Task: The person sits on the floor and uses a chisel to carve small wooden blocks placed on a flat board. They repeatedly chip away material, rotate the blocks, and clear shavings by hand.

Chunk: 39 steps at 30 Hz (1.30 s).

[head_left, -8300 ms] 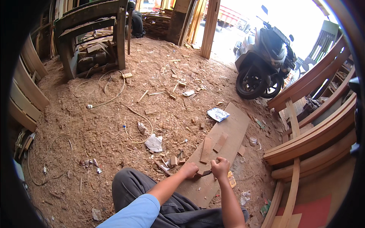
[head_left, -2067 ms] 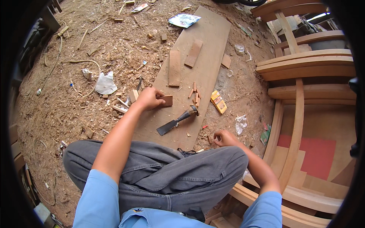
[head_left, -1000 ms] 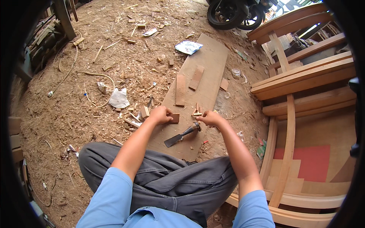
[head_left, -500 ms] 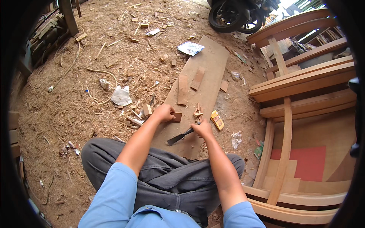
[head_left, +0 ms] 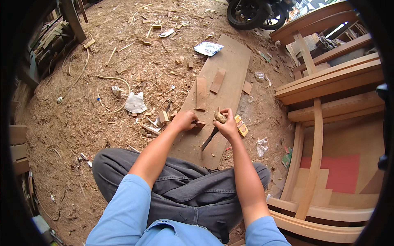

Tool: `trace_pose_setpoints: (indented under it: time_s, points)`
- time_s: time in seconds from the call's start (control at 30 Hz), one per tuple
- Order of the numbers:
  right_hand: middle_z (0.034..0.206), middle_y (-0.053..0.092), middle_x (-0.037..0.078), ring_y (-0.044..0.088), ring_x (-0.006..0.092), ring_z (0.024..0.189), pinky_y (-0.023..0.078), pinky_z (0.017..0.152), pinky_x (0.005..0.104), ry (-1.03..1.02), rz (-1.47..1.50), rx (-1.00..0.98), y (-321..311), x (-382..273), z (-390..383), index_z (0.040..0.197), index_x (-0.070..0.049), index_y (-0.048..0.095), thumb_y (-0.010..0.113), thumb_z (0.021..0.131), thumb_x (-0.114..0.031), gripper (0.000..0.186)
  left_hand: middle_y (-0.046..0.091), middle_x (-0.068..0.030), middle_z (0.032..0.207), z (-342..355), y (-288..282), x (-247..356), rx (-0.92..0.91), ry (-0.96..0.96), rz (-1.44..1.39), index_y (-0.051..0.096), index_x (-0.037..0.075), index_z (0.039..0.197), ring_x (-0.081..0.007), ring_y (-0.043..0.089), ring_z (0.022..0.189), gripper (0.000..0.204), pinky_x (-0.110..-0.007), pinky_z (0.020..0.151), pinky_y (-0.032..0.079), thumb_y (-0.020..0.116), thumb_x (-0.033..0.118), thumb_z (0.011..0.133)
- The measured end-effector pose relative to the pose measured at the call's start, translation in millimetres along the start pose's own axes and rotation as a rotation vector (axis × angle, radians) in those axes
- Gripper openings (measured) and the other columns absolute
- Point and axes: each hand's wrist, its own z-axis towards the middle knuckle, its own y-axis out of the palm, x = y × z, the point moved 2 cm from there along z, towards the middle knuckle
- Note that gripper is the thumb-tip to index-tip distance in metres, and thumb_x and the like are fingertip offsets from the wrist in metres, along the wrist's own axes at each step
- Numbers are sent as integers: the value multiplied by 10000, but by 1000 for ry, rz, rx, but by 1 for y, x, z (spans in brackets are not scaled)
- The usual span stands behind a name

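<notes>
Low over a long flat board [head_left: 233, 55], my right hand [head_left: 228, 125] is closed around a chisel [head_left: 210, 139]. Its dark blade slants down toward me, the tip close to the board. The rounded, worn handle end [head_left: 220, 117] sticks up out of the grip. To the left, my left hand [head_left: 184, 121] pinches a small reddish-brown wood block [head_left: 200, 124] lying on the board; the fingers cover part of it. Farther up the board lie two flat wood pieces, one longer [head_left: 201, 94] and one shorter [head_left: 218, 80].
A yellow packet [head_left: 241, 126] lies right of the board, and a white-blue packet [head_left: 208, 48] rests at its far end. Wooden frames [head_left: 314, 156] stand at the right. Shavings and offcuts cover the ground, with a cord [head_left: 128, 87] at left. A motorcycle wheel [head_left: 246, 14] shows at the back.
My right hand has lifted slightly and turned the chisel steeper, so its handle end now shows. My left hand keeps its grip on the wood block. The whole view has shifted a little.
</notes>
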Motion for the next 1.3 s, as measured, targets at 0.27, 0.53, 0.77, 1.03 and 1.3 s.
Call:
trace_pose_setpoints:
  time_s: [0.27,0.53,0.77,1.03,1.3]
  points:
    - [986,714,156,681,236,972,522,847,363,-102,-25,77,-8,-28,8,1023,-7,679,813,807,-247,349,712,-76,969,-3,3,7,53,18,-31,788,130,1022,-298,694,925,251,-404,818,558,800,216,787]
    - [956,661,186,656,361,907,516,810,424,-361,-5,393,-31,-67,3,1040,-5,621,744,821,-101,269,708,-82,972,-4,2,15,33,-30,-83,789,135,1028,-309,688,943,254,-411,838,551,808,203,785]
    - [1036,626,177,643,374,946,518,821,436,-393,16,367,-21,-72,1,1117,-27,571,733,820,-83,343,706,-78,964,-5,2,18,40,-31,-87,789,128,1021,-291,705,888,242,-392,792,566,806,191,788]
    - [1103,602,173,647,401,986,530,827,467,-375,-14,360,-13,-75,-3,1163,-57,543,762,775,-71,445,710,-89,938,-3,5,15,45,-41,-109,792,103,1011,-270,714,850,222,-370,765,577,806,136,792]
    - [1077,597,191,666,420,922,545,784,507,-284,-56,271,-11,-83,-3,1160,-46,569,683,887,-356,429,686,-88,923,-1,12,7,55,2,-172,788,109,1021,-284,698,851,226,-389,789,564,786,139,797]
